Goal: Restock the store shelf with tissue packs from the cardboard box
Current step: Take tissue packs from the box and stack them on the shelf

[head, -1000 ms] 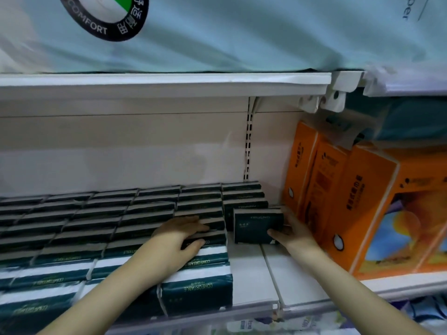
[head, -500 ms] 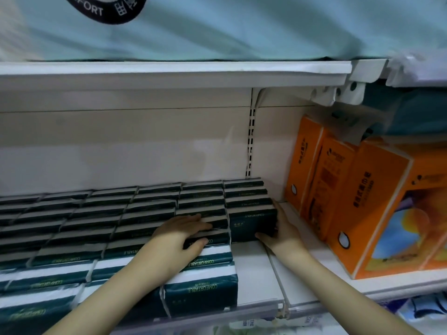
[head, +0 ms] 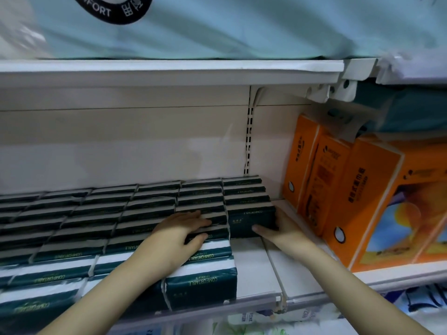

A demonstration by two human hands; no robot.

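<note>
Fingers [head: 260,229] clasping dark green tissue pack [head: 250,220], upright

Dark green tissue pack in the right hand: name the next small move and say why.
Probably let go with the right hand: the tissue pack looks seated against its column, beside the neighbouring packs the left hand presses, and bare shelf in front awaits more.

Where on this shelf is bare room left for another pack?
Bare white shelf in front of the tissue pack the right hand holds, bordered by green packs left and orange boxes right. Leftward, packs fill it to the front edge.
</note>
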